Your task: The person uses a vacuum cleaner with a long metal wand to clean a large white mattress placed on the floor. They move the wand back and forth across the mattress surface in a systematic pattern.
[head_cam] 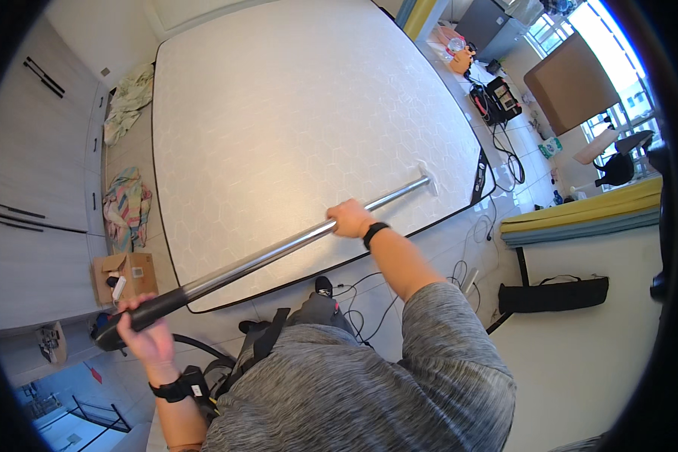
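Observation:
A chrome vacuum wand point(260, 259) slants across a white quilted mattress point(294, 113) in front of me. At its lower left end is a thick black handle point(157, 309), and my left hand point(150, 333) is wrapped around it. My right hand point(352, 219) grips the metal tube farther up, just above the mattress's near edge. The wand's far end meets a pale, partly see-through nozzle head point(429, 179), which rests on the mattress near its right corner. A black hose point(200, 344) runs from near the handle towards my waist.
Cables point(367, 316) lie on the tiled floor around my feet. To the right are an open black tool case point(496, 100) and a black bag point(553, 295). Left of the mattress lie a cardboard box point(138, 277), a striped cloth point(127, 206) and wardrobe doors point(39, 147).

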`<state>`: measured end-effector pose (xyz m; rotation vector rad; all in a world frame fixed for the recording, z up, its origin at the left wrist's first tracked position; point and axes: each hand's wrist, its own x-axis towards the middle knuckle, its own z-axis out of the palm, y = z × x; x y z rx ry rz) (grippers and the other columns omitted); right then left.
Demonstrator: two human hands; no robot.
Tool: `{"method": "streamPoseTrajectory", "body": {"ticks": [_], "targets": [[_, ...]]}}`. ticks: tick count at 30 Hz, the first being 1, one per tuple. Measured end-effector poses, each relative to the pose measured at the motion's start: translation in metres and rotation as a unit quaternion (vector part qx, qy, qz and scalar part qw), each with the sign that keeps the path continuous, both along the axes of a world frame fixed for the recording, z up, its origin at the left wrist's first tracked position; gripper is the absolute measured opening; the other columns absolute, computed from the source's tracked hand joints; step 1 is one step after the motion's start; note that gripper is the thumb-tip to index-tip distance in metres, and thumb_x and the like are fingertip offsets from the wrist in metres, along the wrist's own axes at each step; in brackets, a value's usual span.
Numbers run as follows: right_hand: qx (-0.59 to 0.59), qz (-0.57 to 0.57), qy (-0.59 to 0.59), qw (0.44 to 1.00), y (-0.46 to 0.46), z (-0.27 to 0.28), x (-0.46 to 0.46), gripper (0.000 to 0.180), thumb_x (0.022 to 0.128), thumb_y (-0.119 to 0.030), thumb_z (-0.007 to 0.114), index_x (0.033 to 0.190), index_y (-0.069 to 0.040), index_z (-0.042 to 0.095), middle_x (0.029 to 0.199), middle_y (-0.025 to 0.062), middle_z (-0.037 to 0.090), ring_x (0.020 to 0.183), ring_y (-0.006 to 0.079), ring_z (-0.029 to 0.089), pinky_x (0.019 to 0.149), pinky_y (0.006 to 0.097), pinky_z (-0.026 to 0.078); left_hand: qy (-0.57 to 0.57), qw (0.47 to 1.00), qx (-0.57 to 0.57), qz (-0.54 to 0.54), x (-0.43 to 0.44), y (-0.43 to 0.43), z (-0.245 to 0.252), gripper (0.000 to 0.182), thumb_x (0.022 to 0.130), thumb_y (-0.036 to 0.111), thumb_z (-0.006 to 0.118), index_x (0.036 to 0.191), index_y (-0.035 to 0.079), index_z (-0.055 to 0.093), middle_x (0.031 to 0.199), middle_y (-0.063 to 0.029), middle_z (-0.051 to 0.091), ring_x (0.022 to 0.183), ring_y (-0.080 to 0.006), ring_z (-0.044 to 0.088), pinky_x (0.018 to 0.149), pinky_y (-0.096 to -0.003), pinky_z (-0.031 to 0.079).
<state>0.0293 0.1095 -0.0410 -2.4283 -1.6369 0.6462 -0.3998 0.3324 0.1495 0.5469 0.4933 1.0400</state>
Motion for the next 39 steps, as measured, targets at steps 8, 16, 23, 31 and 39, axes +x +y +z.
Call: {"method": "streamPoseTrajectory", "body": {"ticks": [8,16,23,31,39], "targets": [[-0.205,-0.145,-0.185,0.95,-0.034,0.019,0.074,0.026,0.088,-0.032,0.063,0.108,-0.018,0.071,0.119,0.0092,0.062,0.119,0.0274,0.053,0.102,0.0468,0.039,0.076,0.973,0.041,-0.212,0.064,-0.041,-0.026,0.059,0.071,0.016,0.08,0.123,0.011,0.054,0.132,-0.0074,0.056,0.134,-0.0312,0.044,0.118,-0.0476,0.024],[-0.189,0.195,-0.173,0.947,0.119,0.009,-0.062,0.029,0.083,-0.033,0.061,0.105,-0.017,0.074,0.118,0.0089,0.062,0.122,0.0271,0.051,0.106,0.0481,0.035,0.091,0.995,0.028,0.0,-0.131,0.011,-0.044,0.048,0.079,0.02,0.071,0.123,0.006,0.056,0.126,-0.0108,0.059,0.13,-0.0311,0.047,0.116,-0.0468,0.029],[0.148,0.43,0.141,0.88,0.257,0.017,-0.331,0.028,0.065,-0.034,0.066,0.072,-0.007,0.07,0.083,0.0147,0.065,0.082,0.0345,0.064,0.072,0.0466,0.052,0.155,0.936,0.115,0.294,-0.439,0.005,0.058,0.047,0.096,0.032,0.049,0.124,-0.005,0.051,0.128,-0.0174,0.055,0.12,-0.0319,0.052,0.109,-0.0427,0.037],[0.039,0.448,0.402,0.798,0.256,0.088,-0.442,0.047,0.069,-0.046,0.075,0.097,-0.009,0.066,0.088,0.0142,0.069,0.087,0.0339,0.066,0.073,0.0449,0.05,0.38,0.762,0.238,0.468,-0.558,-0.069,0.189,0.019,0.09,0.011,0.053,0.101,-0.004,0.051,0.105,-0.0143,0.053,0.103,-0.0277,0.05,0.1,-0.04,0.038],[0.064,0.237,0.322,0.914,0.164,0.041,-0.237,0.049,0.067,-0.045,0.078,0.104,-0.017,0.064,0.083,0.008,0.071,0.081,0.0302,0.068,0.07,0.0415,0.052,0.114,0.931,0.072,0.338,-0.299,0.039,0.126,0.02,0.077,0.002,0.062,0.079,0.007,0.042,0.076,-0.0023,0.039,0.072,-0.0166,0.043,0.077,-0.0316,0.042]]}}
